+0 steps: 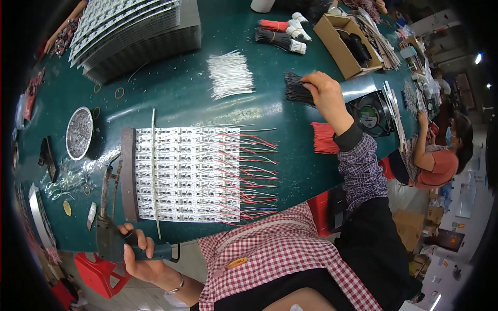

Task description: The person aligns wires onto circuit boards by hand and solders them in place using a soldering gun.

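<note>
My left hand (pixel 137 254) is wrapped round the handle of a soldering gun (pixel 107 236), whose tip points up beside the circuit boards. Out to the right, my right hand (pixel 328 96) has its fingers pinched at the edge of a pile of short black wires (pixel 295 89); the exact wire between the fingertips is too small to make out. A panel of white circuit boards (pixel 194 179) lies in front of me, with red and white wires (pixel 257 179) sticking out from its right side. One black wire (pixel 264 129) lies at the panel's top right. A pale rod crosses its left part.
Piles of white wires (pixel 230 75) and red wires (pixel 324 139) flank the black ones. A metal bowl (pixel 79 133), stacked boards (pixel 145 44), a cardboard box (pixel 345 46) and a black fan (pixel 371 115) stand around. At right, another person (pixel 438 158) sits working.
</note>
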Tool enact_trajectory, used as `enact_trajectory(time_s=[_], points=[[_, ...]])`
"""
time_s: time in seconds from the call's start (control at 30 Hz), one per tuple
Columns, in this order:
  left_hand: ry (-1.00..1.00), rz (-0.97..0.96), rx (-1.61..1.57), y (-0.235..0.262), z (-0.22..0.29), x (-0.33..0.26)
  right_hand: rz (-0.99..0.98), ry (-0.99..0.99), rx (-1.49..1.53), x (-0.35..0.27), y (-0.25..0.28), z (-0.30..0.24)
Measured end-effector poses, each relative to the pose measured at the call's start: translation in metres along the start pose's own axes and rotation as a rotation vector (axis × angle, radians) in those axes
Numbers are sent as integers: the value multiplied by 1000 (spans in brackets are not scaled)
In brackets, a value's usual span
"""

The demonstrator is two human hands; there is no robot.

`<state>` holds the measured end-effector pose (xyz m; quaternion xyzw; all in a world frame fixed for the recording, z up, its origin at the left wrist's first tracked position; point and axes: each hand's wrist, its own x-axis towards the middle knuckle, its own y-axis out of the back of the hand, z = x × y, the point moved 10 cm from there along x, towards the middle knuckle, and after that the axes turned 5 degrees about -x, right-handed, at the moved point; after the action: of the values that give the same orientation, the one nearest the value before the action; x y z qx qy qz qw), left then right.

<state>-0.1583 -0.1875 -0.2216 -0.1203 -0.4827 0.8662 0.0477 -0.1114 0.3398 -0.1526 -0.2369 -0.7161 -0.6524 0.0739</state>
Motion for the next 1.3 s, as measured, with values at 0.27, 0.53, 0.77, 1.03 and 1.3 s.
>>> enact_trajectory(time_s=[0.27, 0.53, 0.77, 1.03, 1.3], points=[[64, -132, -13, -8, -8, 1, -8, 42, -9, -1, 3, -8], [83, -114, -68, -12, -6, 1, -84, 361, -308, 17, 25, -96], [-28, 45, 123, -14, -1, -5, -240, 755, -482, 7, -44, -169], [-148, 120, 303, -3, 29, -20, -363, 656, -387, 14, -40, -189], [-72, -14, 458, -40, -11, -1, -43, 271, 478, 9, -32, -219]])
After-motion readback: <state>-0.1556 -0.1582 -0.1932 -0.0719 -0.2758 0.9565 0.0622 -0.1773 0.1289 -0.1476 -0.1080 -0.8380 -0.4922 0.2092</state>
